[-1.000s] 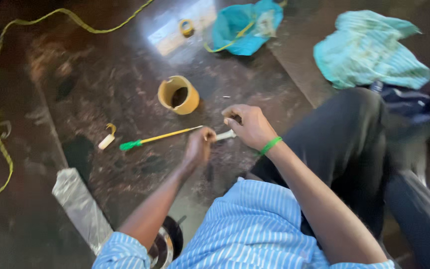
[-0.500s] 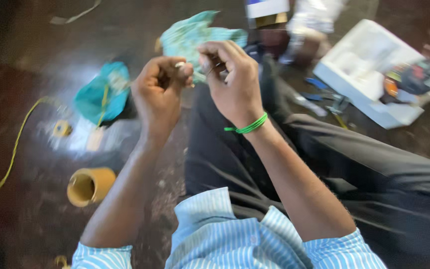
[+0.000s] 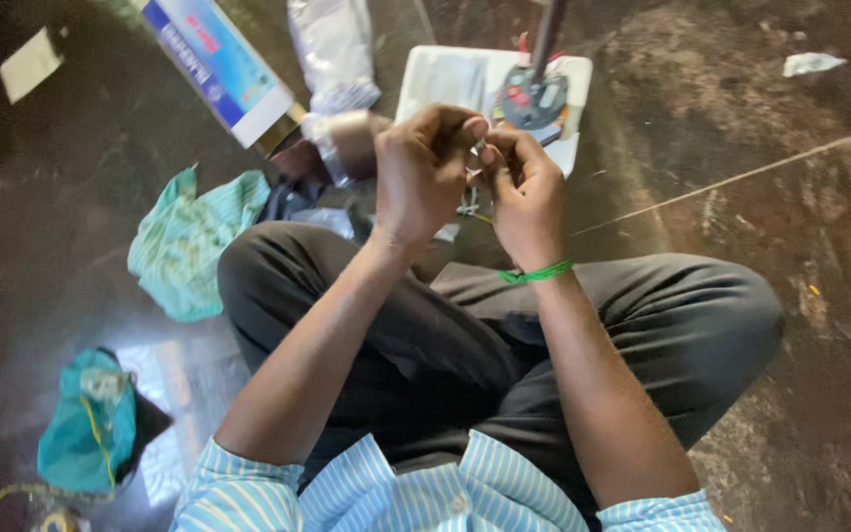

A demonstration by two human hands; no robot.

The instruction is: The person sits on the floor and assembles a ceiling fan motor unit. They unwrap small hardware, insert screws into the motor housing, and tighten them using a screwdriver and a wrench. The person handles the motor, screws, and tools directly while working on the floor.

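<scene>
Your left hand (image 3: 424, 167) and right hand (image 3: 526, 192) meet above your crossed legs, fingertips pressed together on a small pale piece (image 3: 476, 154) too tiny to identify; raised close, likely for a better look. White tray (image 3: 445, 79) just beyond, green cloth (image 3: 189, 241) left.
</scene>
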